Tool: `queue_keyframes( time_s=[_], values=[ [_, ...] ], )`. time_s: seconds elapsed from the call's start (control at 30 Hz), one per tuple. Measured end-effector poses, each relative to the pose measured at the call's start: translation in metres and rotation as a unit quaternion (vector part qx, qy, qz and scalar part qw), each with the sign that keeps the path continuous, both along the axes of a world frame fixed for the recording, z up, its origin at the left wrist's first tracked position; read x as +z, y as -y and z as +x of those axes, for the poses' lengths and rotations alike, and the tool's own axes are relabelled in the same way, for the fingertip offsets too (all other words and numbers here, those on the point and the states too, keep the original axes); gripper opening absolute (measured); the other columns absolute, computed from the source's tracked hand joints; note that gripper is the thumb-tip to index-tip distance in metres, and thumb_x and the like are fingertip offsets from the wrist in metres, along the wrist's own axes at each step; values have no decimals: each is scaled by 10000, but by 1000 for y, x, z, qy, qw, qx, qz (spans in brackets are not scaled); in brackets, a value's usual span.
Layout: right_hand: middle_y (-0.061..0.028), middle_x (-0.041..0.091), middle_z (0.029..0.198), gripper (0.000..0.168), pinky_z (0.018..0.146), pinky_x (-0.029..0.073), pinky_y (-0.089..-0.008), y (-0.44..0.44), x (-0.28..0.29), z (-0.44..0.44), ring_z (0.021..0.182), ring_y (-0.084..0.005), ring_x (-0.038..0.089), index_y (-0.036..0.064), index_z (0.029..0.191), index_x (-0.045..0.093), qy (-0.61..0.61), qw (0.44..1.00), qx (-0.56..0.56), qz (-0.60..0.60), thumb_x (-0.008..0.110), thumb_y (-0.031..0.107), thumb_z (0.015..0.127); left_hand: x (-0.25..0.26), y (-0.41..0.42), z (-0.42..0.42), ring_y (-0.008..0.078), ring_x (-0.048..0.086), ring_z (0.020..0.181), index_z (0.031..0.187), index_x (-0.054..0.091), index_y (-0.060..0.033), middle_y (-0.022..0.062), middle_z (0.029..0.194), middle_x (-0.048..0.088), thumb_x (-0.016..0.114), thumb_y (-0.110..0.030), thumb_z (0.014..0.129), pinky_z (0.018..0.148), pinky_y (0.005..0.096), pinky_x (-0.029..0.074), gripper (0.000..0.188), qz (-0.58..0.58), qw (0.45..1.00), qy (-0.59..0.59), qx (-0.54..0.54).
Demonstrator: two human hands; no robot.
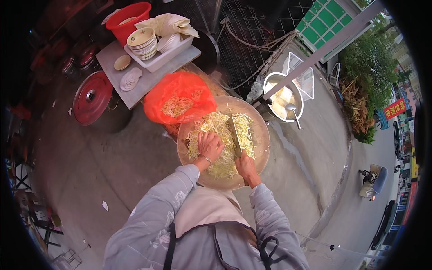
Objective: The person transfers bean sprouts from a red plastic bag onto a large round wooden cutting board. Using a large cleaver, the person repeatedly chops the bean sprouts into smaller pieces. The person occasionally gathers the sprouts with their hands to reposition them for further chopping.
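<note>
On a round chopping board (260, 135) lies a spread of bean sprouts (219, 121). My right hand (248, 167) grips the handle of a cleaver (235, 135), whose blade stands among the sprouts and points away from me. To the blade's right lies a band of shorter, cut-looking sprouts (245, 126). My left hand (210, 146) rests on the sprouts left of the blade, its fingers curled and apart from the metal; whether it grips any sprouts is hidden. A red plastic bag (182, 81) with more sprouts inside lies open at the board's upper left edge.
A side table (111, 72) holds stacked bowls (143, 44), a white tray (153, 67) and a cloth (130, 79). Left of it stands a large pot with a red lid (92, 98). Right of the board are a metal pot (283, 98) with a ladle, a pole (324, 47) and a white crate (306, 79).
</note>
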State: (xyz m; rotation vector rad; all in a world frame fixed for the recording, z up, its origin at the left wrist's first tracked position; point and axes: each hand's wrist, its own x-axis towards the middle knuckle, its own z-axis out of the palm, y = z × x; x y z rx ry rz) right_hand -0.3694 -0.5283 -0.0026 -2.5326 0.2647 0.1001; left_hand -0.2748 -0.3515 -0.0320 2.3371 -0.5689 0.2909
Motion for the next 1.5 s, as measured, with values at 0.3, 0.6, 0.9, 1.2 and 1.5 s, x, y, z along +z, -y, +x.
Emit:
queue_keyframes(
  time_s=[0.3, 0.6, 0.9, 1.2, 1.5],
  values=[
    [-328, 637, 769, 227, 678, 483, -591, -31, -3, -9, 742, -515, 631, -61, 1010, 480, -48, 998, -34, -28, 522, 141, 914, -7, -18, 6, 263, 524, 1011, 737, 629, -157, 16, 893, 584, 772, -221, 715, 1019, 477, 303, 159, 30, 999, -24, -16],
    [-324, 638, 757, 233, 661, 476, -602, -48, 69, -10, 722, -516, 628, -33, 1037, 467, -67, 997, -25, -10, 516, 162, 919, -7, -44, 2, 245, 518, 1011, 779, 692, -173, 15, 926, 589, 792, -250, 705, 1023, 470, 295, 147, 39, 999, -22, -4],
    [-290, 641, 720, 185, 637, 489, -600, -27, 38, -9, 696, -483, 644, 3, 1009, 493, -25, 999, 8, -31, 517, 157, 910, 6, -55, 2, 233, 522, 1036, 880, 702, -185, 5, 1003, 596, 770, -215, 741, 1029, 467, 305, 158, 26, 1000, -2, -11],
    [-296, 633, 717, 185, 631, 485, -570, -7, 3, -9, 696, -494, 627, -34, 971, 481, -13, 999, 11, -35, 528, 132, 903, -20, -79, -21, 316, 472, 1239, 1265, 558, -137, 109, 1296, 526, 722, -190, 793, 1051, 454, 352, 503, -65, 983, -114, 126],
    [-207, 638, 661, 65, 591, 470, -561, 35, 91, 1, 647, -433, 640, 66, 938, 506, 16, 970, 228, -87, 519, 96, 881, -76, -63, -40, 392, 332, 1400, 1481, 308, -25, 251, 1472, 384, 674, -152, 834, 1164, 451, 263, 754, -163, 939, -232, 193]
  ],
)
